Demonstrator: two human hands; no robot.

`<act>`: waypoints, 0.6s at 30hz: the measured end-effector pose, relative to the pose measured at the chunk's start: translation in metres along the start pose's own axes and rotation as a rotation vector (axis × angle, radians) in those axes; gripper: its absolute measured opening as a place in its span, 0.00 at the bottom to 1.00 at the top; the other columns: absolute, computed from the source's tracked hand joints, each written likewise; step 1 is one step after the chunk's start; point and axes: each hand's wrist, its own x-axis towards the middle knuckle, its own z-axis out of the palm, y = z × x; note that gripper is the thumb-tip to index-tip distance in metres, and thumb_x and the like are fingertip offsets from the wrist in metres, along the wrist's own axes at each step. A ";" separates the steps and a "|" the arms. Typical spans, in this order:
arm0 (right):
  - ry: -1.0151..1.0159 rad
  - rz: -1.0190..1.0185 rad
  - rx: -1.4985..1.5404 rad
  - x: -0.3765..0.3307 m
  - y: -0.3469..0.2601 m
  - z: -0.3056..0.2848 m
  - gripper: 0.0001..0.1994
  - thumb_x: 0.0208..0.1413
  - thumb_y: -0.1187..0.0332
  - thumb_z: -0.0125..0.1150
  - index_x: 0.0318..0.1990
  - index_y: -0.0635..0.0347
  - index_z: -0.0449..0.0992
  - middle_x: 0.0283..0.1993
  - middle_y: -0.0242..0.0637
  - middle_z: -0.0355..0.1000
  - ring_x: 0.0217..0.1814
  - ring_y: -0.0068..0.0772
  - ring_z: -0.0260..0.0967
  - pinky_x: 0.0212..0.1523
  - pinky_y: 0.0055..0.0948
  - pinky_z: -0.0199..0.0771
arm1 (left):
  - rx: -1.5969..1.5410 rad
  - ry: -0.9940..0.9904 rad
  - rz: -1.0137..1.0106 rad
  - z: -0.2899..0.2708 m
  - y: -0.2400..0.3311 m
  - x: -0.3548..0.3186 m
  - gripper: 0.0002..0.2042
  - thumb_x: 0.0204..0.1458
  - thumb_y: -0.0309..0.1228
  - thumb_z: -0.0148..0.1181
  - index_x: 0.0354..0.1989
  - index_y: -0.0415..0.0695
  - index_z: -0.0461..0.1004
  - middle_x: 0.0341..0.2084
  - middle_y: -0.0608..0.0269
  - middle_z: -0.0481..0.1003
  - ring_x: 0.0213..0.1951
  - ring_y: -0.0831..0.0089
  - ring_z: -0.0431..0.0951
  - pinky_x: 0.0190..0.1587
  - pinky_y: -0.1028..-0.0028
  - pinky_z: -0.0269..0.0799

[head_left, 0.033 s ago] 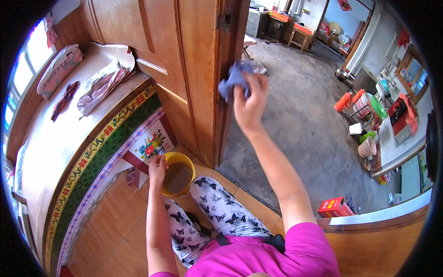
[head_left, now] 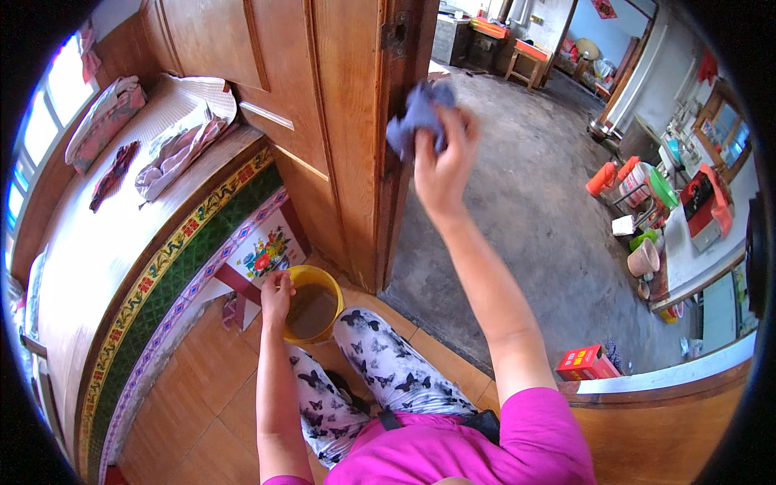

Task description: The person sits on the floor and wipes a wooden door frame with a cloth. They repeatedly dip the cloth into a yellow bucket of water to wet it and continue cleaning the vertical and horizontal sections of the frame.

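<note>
Standing beside door [head_left: 347,137]; yellow bucket [head_left: 315,279]; ledge [head_left: 105,259]

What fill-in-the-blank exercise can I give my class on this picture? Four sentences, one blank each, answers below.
1. The crumpled cloth is in the person's ____ hand.
2. The bucket is ____ in colour.
3. The white trousers are printed with dark ____.
4. The brown panelled door is made of ____.

Missing words: right; yellow; butterflies; wood.

Cloth rag [head_left: 416,125], glossy wooden door [head_left: 347,121], plastic bucket [head_left: 315,276]
</note>
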 end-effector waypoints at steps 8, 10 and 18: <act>0.091 -0.183 -0.103 0.034 0.001 0.031 0.13 0.47 0.77 0.67 0.42 0.58 0.76 0.46 0.47 0.68 0.50 0.55 0.66 0.52 0.48 0.66 | -0.003 -0.016 -0.020 -0.002 0.006 -0.007 0.13 0.66 0.36 0.55 0.45 0.36 0.75 0.29 0.63 0.76 0.26 0.78 0.74 0.33 0.75 0.72; 0.045 -0.141 -0.134 -0.001 0.006 0.024 0.10 0.49 0.78 0.64 0.40 0.61 0.74 0.46 0.49 0.68 0.50 0.56 0.65 0.52 0.49 0.65 | -0.008 0.005 -0.009 -0.003 0.004 -0.009 0.12 0.66 0.35 0.54 0.45 0.37 0.76 0.27 0.63 0.76 0.25 0.77 0.74 0.33 0.75 0.72; -0.297 0.143 -0.110 -0.101 0.030 -0.018 0.11 0.49 0.67 0.67 0.38 0.62 0.76 0.42 0.46 0.70 0.49 0.53 0.67 0.51 0.47 0.67 | 0.030 0.028 0.016 -0.007 0.000 -0.005 0.11 0.66 0.33 0.55 0.43 0.36 0.76 0.24 0.64 0.75 0.24 0.77 0.74 0.31 0.74 0.70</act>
